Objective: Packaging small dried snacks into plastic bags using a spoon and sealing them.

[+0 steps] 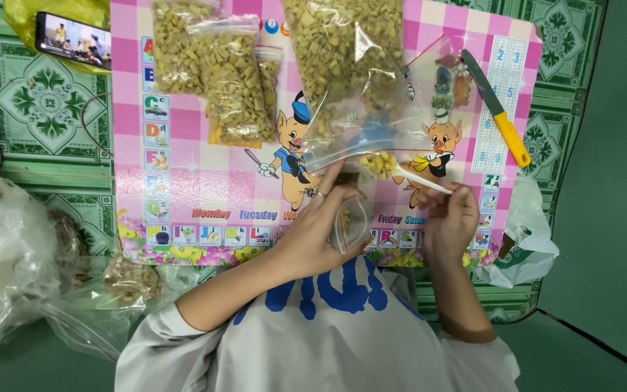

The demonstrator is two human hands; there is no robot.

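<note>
My left hand (pixel 318 231), a ring on one finger, grips a small clear zip bag (pixel 352 218) at its mouth over the pink cartoon mat (pixel 205 181). My right hand (pixel 450 220) holds a white plastic spoon (pixel 408 172) heaped with small yellow-tan diced pieces, its bowl just above and beyond the bag's opening. Straight ahead lies a big clear bag (pixel 346 51) full of the same diced pieces, its loose open end sagging toward the spoon.
Filled smaller bags (pixel 215 72) lie on the mat's upper left. A knife with a yellow handle (pixel 498 109) rests at the right. A phone (pixel 72 40) sits on a yellow bag at top left. Plastic bags (pixel 9 254) crowd the left; a white bag (pixel 524 243) lies at right.
</note>
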